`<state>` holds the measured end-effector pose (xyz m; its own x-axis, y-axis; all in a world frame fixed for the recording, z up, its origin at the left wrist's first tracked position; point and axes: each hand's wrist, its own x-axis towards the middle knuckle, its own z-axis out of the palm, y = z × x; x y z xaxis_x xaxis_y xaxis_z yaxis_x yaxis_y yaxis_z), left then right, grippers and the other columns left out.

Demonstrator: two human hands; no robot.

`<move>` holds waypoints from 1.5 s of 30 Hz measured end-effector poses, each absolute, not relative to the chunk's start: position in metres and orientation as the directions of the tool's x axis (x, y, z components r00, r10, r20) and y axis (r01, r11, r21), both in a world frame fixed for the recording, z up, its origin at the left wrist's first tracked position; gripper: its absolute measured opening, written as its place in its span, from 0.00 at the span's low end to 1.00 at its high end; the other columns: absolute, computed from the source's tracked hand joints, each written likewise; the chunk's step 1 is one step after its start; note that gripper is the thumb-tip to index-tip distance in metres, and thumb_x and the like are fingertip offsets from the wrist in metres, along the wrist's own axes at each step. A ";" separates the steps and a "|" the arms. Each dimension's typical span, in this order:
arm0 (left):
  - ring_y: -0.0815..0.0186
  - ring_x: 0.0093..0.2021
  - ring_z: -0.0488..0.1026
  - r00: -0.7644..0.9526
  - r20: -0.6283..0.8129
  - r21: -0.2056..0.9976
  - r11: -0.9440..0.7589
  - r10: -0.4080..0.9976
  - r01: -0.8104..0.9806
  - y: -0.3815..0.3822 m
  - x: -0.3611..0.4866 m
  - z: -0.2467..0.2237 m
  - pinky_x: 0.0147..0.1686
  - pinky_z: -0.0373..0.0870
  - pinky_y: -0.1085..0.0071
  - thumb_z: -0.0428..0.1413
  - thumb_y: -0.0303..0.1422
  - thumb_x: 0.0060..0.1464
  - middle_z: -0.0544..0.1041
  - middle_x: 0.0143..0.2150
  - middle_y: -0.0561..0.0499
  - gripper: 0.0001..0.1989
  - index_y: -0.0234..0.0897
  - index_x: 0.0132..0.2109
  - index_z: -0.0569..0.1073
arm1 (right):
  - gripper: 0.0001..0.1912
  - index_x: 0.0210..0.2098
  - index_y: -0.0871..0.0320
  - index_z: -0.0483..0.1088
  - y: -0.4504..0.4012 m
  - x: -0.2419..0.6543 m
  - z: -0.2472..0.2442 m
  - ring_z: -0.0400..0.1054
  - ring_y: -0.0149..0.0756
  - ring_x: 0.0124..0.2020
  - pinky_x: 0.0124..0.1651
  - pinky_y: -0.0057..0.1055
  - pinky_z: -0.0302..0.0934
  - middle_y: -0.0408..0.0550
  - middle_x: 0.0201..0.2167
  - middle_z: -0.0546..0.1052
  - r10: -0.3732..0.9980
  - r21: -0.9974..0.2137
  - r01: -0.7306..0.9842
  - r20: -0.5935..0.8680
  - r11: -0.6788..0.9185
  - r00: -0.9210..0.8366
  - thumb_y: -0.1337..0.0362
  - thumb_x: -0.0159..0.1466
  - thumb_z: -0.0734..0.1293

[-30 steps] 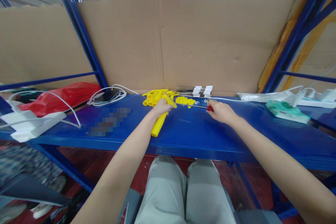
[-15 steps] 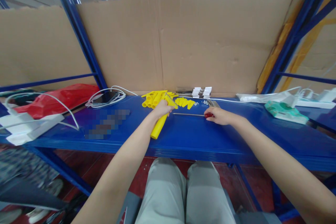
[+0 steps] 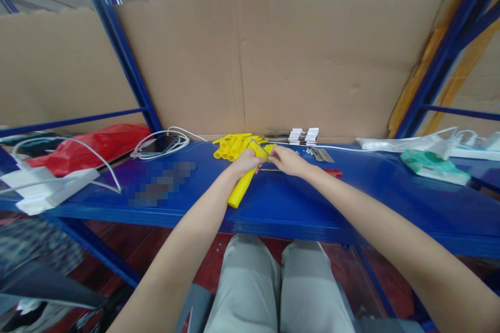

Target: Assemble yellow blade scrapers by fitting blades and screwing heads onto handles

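My left hand (image 3: 246,161) is closed around a yellow plastic tube (image 3: 239,190), whose near end slants down toward the table's front edge. A thin metal strip (image 3: 260,146) lies across the tube's far end. My right hand (image 3: 287,159) has its fingers pinched together at the right end of that strip; what lies between the fingertips is hidden. Below the right wrist a screwdriver with a red handle (image 3: 333,172) rests on the table, its shaft pointing left. Just behind my hands is a pile of yellow tubes (image 3: 230,146).
Several flat metal strips (image 3: 322,155) and small screws (image 3: 308,151) lie right of my hands, with white clips (image 3: 303,136) behind. A coiled white cable (image 3: 160,145), red bag (image 3: 94,148) and power strip (image 3: 50,187) are left. A green packet (image 3: 433,166) sits right. Cardboard (image 3: 312,57) closes the back.
My right hand has let go of the screwdriver, which now lies on the table, and moved left to the tube's far end. The left hand still grips the tube.
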<state>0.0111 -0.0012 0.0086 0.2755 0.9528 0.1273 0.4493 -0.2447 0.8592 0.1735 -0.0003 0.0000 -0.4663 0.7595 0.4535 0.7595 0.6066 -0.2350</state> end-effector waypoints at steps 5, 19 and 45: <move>0.76 0.12 0.61 0.302 0.134 0.871 -0.257 0.944 0.419 -0.001 0.013 0.006 0.15 0.56 0.79 0.53 0.23 0.49 0.63 0.15 0.57 0.12 0.35 0.20 0.63 | 0.06 0.34 0.59 0.66 0.001 0.167 -0.005 0.66 0.34 0.34 0.38 0.29 0.58 0.50 0.34 0.73 0.772 -0.278 0.757 0.467 0.591 -0.431 0.72 0.64 0.59; 0.76 0.13 0.60 0.340 0.119 0.865 -0.265 0.933 0.426 -0.004 0.018 0.004 0.16 0.57 0.78 0.53 0.22 0.48 0.64 0.15 0.57 0.12 0.35 0.20 0.63 | 0.09 0.38 0.61 0.64 -0.011 0.174 0.001 0.67 0.38 0.38 0.41 0.32 0.59 0.56 0.37 0.73 0.804 -0.133 0.811 0.299 0.569 -0.515 0.72 0.67 0.53; 0.75 0.13 0.60 0.411 0.119 0.843 -0.311 0.904 0.439 -0.005 0.020 0.003 0.15 0.57 0.78 0.54 0.23 0.46 0.63 0.15 0.57 0.11 0.36 0.21 0.62 | 0.16 0.49 0.67 0.65 -0.026 0.173 0.009 0.70 0.47 0.51 0.51 0.38 0.62 0.67 0.48 0.73 0.789 0.119 0.816 0.210 0.565 -0.577 0.75 0.67 0.52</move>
<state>0.0205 -0.0050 0.0029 0.4111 0.9038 0.1191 0.4393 -0.3109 0.8428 0.1730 -0.0259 0.0089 -0.5771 0.7892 0.2103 0.8163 0.5652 0.1191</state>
